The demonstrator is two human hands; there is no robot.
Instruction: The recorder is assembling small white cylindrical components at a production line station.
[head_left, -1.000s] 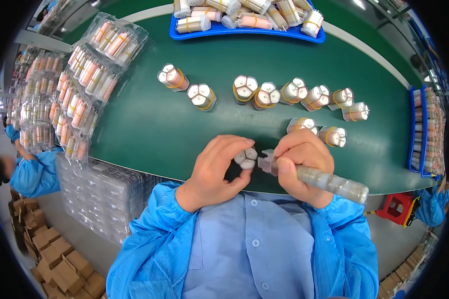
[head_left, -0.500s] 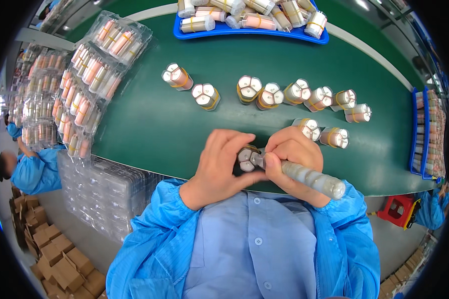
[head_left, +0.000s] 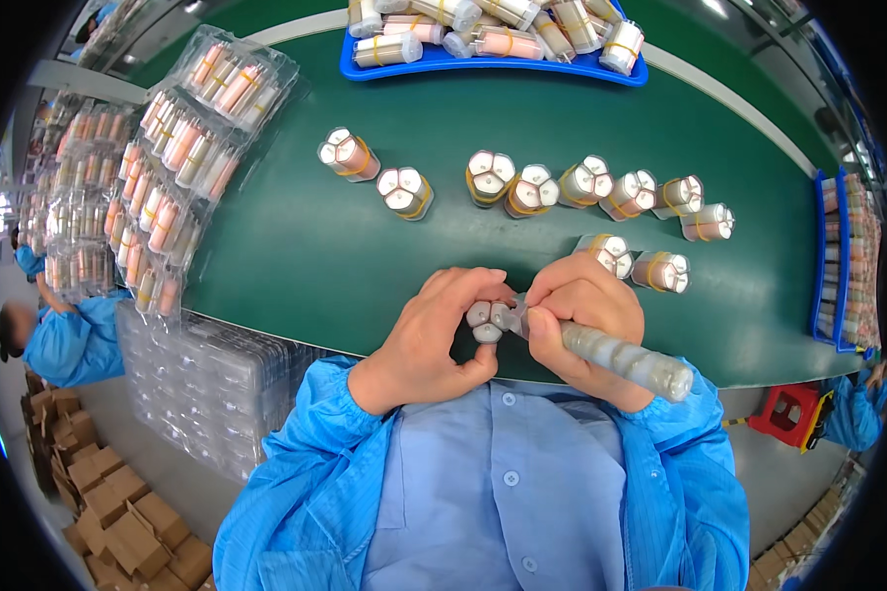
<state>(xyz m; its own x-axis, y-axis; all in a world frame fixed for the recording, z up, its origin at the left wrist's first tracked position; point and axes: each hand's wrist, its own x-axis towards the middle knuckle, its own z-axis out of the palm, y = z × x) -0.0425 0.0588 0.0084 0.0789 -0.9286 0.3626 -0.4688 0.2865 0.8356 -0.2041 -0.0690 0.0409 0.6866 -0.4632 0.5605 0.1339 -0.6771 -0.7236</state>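
My left hand [head_left: 429, 340] curls around a banded bundle of three tubes [head_left: 485, 321], whose white round ends face up. In my right hand [head_left: 591, 320] is a long clear cylindrical tool [head_left: 633, 361] that looks like a glue syringe, its back end pointing to the lower right. Its tip meets the right-hand tube end of the bundle, or is very close to it. Just beyond my right hand stand two similar bundles, one with a white top [head_left: 611, 255] and one tilted [head_left: 663, 272]. The lower part of the held bundle is hidden by my fingers.
More banded bundles [head_left: 490, 175] stand in a loose row across the green table [head_left: 296, 246]. A blue tray [head_left: 503, 71] heaped with bundles lies at the far edge. Filled clear trays [head_left: 182, 138] are stacked at left, empty clear trays [head_left: 207, 384] below. A co-worker [head_left: 64, 330] is at far left.
The tool's tip has shifted slightly upward on the bundle, and its back end has moved a little right. My left hand has tilted the bundle slightly.
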